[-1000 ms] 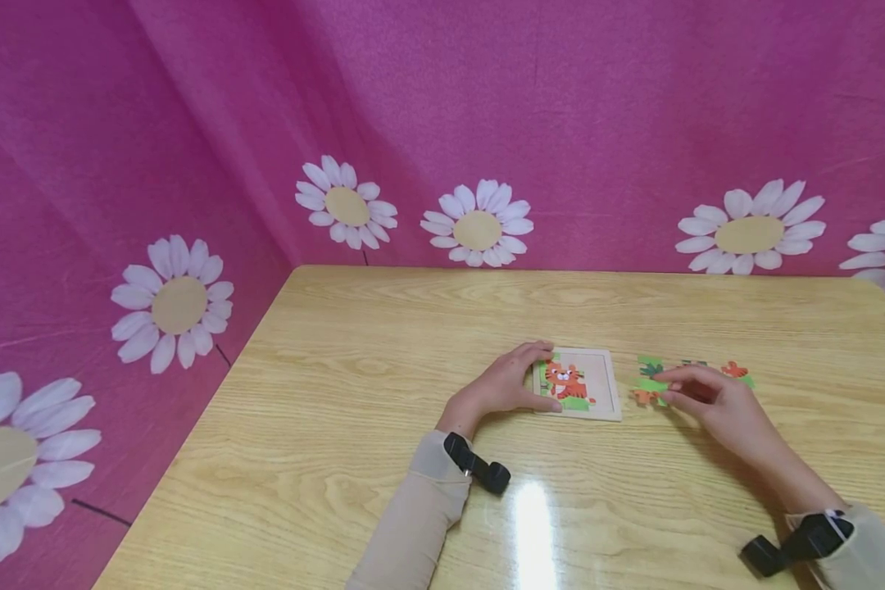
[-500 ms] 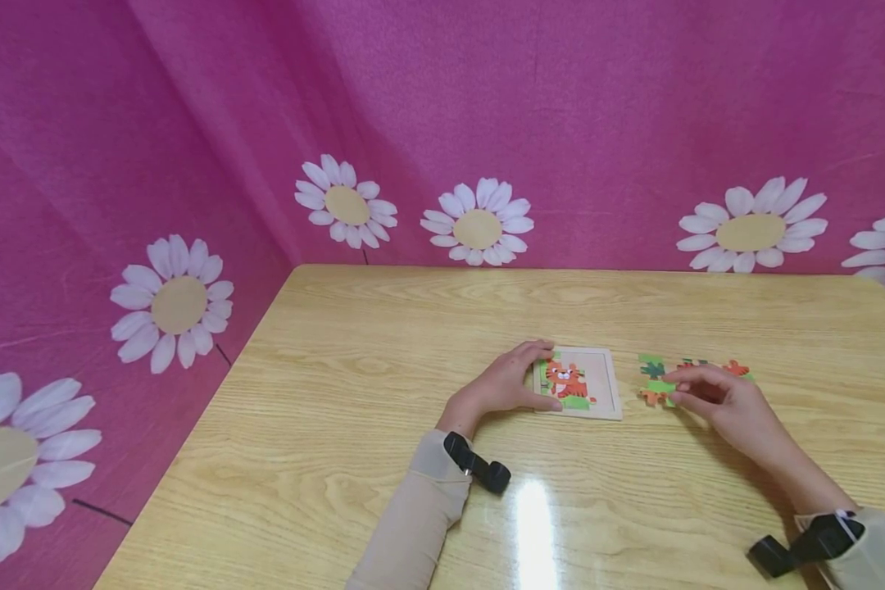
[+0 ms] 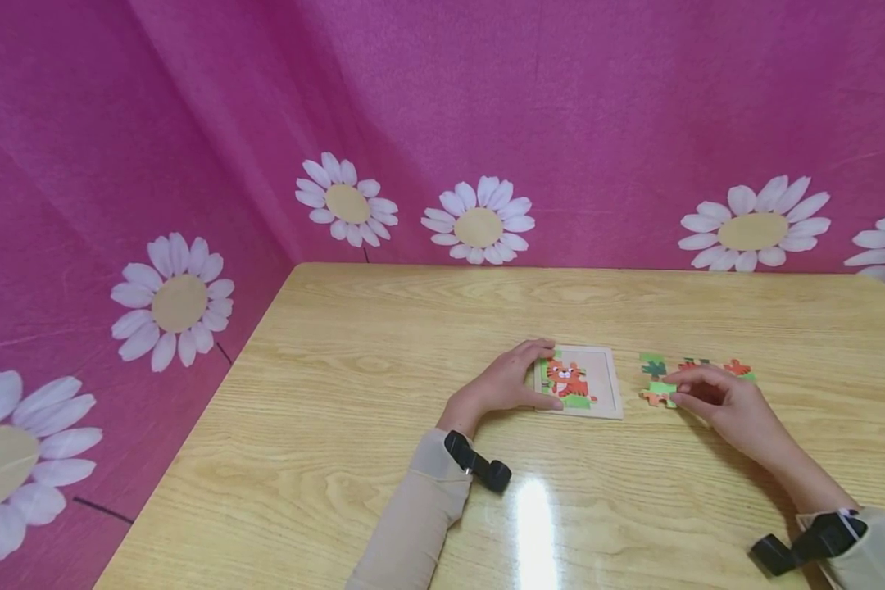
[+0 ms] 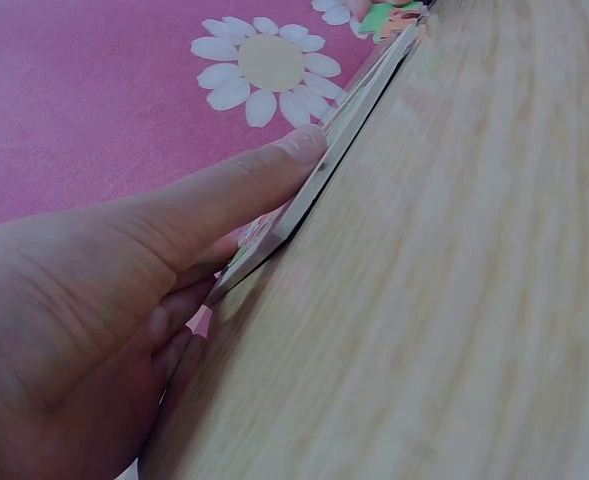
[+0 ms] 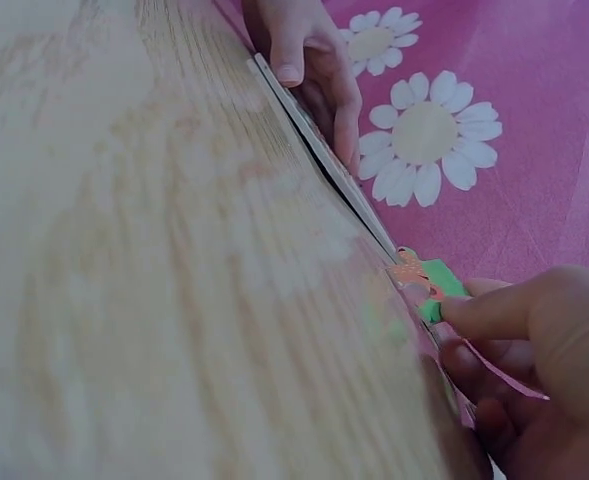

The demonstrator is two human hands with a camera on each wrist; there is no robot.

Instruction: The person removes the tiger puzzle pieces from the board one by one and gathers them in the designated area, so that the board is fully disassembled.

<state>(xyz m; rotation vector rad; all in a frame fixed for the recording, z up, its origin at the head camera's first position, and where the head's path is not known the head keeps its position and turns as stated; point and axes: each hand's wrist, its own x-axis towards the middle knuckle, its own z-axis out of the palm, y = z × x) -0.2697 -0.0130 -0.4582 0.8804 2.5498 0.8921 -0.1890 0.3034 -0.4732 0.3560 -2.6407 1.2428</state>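
A square wooden jigsaw puzzle tray (image 3: 617,401) lies on the table, its left part filled with pieces that form an orange tiger (image 3: 566,378). My left hand (image 3: 505,381) holds the tray by its left side, thumb on the near edge and fingers at the far corner. Right of the tray, my right hand (image 3: 723,401) pinches a green and orange puzzle piece (image 3: 658,395) between thumb and fingers. In the right wrist view that piece (image 5: 436,285) is tilted up from the table. Behind it lies a green piece with a dark leaf (image 3: 652,366).
More loose pieces lie beyond the right hand, one orange and green (image 3: 737,367), others partly hidden by the fingers. The wood-grain table (image 3: 324,410) ends at a pink curtain (image 3: 597,123) with daisies behind and to the left.
My right hand has shifted slightly to the right with the pinched piece, which has turned a little and shows more of its face. The left hand and tray have stayed in place.
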